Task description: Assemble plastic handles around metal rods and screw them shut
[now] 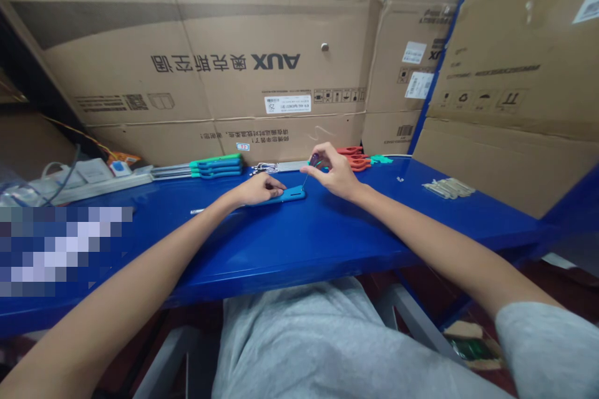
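My right hand (333, 173) is closed round the dark purple handle of a small screwdriver (315, 159). Its thin shaft slants down so that the tip meets the end of a blue plastic handle (294, 193) on the table. That handle has a dark slot near its end. My left hand (259, 189) grips the blue handle from the left and holds it against the tabletop, covering much of it. A metal rod end (197, 211) shows to the left, past my left wrist; its join with the handle is hidden.
Green-and-blue-handled tools (218, 166) lie at the back left, beside a power strip (107, 177). Red-handled ones (359, 162) lie behind my right hand. Small clear packets (449, 188) sit at the right of the blue table (290, 243). Cardboard (224, 31) walls the back.
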Tool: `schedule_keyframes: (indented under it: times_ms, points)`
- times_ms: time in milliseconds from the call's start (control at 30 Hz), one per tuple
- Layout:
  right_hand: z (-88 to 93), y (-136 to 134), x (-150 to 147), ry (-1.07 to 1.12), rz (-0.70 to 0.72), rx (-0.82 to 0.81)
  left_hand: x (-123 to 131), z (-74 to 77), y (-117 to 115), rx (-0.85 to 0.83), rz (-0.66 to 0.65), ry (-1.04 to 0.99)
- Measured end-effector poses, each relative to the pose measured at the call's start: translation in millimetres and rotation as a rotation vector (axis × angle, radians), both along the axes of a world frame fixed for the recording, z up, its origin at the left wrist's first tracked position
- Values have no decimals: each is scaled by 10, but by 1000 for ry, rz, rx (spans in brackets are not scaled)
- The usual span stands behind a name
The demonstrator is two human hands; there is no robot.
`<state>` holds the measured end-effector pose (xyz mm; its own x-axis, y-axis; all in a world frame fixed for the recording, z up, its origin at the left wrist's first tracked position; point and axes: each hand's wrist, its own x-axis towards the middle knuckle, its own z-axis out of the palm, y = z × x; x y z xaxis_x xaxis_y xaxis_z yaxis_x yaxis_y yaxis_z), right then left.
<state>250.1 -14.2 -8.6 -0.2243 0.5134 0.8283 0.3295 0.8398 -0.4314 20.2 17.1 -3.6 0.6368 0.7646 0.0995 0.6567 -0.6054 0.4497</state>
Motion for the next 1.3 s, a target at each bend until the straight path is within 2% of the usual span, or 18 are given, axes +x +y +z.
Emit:
schedule_keyframes:
  times_ms: [100,233,400,533,833,1067,1300]
  points:
    - [3,16,12,-25,-19,15,0,0,-15,6,-8,-2]
    - [22,-11,19,-125,-62,127,2,9,-25,-1,-17,-3]
    - [25,-72,-2,-200,8,138,8,17,-30,2,-16,9]
    - [20,-80,-10,-245,9,152,12,13,-37,2,-23,-4]
    - [36,-131,-35,-228,-48,226,22,2,-33,2,-14,-3]
    - [24,-105,-22,-199,-26,133,16,7,-38,9,-16,12]
    - [35,-113,-13,-231,-62,221,21,15,-55,6,-16,-4]
